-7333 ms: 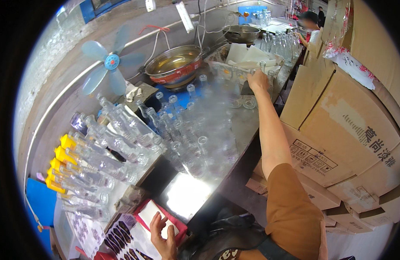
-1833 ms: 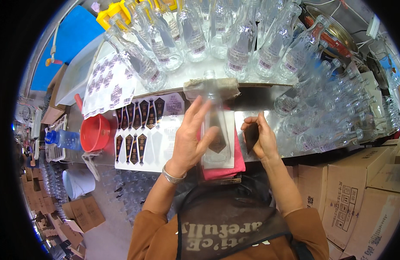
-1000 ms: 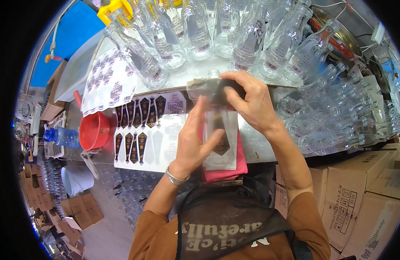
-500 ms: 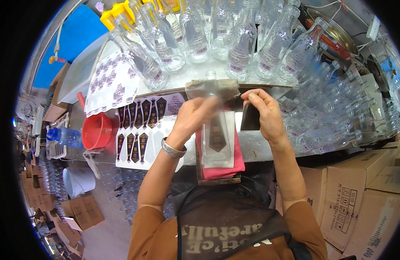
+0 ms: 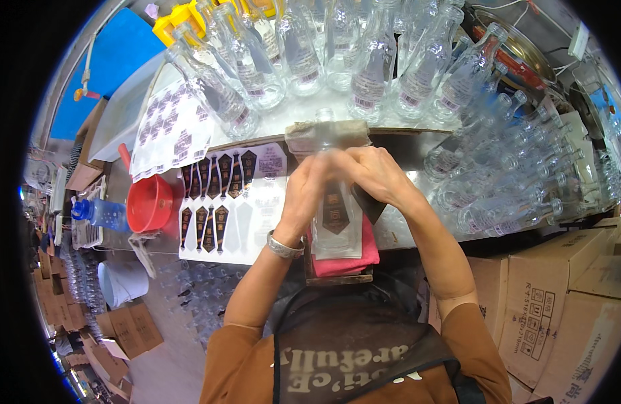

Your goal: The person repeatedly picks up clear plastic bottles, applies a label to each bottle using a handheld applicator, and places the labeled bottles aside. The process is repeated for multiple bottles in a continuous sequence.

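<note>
A clear glass bottle lies on its back, neck away from me, on a white pad over a pink cloth. A dark pointed label shows on its front. My left hand is closed over the bottle's shoulder at the label's upper end, its fingertips blurred. My right hand meets it there. A dark flat piece sticks out from under my right hand, which is closed on it. The bottle's neck rests on a cloth-wrapped support.
Left of the bottle lies a sheet of dark labels, with a red dipper beyond it. Upright bottles line the back, and many bottles lie at the right. Cardboard boxes stand at the lower right.
My right hand has moved left, with the dark flat piece, from beside the bottle onto its shoulder. My left hand has shifted slightly right and down.
</note>
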A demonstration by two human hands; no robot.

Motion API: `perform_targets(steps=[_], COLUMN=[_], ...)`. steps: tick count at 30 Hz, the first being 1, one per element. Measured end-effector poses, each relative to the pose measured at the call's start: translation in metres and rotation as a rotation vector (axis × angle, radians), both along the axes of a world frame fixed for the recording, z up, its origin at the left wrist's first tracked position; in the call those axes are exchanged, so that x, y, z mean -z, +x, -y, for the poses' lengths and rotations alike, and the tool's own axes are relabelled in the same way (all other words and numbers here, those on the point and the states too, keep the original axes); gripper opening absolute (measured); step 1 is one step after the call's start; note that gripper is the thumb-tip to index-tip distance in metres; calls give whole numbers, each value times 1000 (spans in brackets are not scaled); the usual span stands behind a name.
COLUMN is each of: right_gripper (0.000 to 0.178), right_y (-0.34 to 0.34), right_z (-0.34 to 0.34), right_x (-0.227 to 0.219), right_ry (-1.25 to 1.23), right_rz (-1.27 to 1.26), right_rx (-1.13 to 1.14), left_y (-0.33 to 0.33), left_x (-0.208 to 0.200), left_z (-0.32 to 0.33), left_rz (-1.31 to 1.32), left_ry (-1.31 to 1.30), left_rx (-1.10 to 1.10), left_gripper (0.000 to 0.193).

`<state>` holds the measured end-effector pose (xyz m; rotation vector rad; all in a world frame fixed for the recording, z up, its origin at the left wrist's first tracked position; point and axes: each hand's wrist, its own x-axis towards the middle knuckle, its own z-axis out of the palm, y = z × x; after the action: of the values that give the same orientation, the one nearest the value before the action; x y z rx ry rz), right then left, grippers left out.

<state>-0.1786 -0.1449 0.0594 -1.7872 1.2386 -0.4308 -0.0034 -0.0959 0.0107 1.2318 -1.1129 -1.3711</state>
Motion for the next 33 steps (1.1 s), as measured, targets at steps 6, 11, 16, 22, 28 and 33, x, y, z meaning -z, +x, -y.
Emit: perform_targets(steps=[6,11,16,22,28,33], right_gripper=[64,63,59,30,29,29], right_y=[-3,-4,-4,-28,-8,1], right_z=[2,3,2,-17,-20,-4], right_x=[10,6,2,18,-27,-45], right_ry=[195,202,257,277,-530,-691], right_rz=[188,210,272,760,346,226], right_rx=[-17,-44,-7,292,11,-74], left_y=[-2,4,3,-2,3,0], left_x=[0,-13,-2,-27,-14,-17], left_z=[2,16,16,-5,-52,-53], left_rz=[-137,-102,-15,-217,37,-41], left_ry=[42,193,43,225,-109,-35], left_rx=[33,68,65,-54,41,68], left_gripper=[47,54,56,59,76,77])
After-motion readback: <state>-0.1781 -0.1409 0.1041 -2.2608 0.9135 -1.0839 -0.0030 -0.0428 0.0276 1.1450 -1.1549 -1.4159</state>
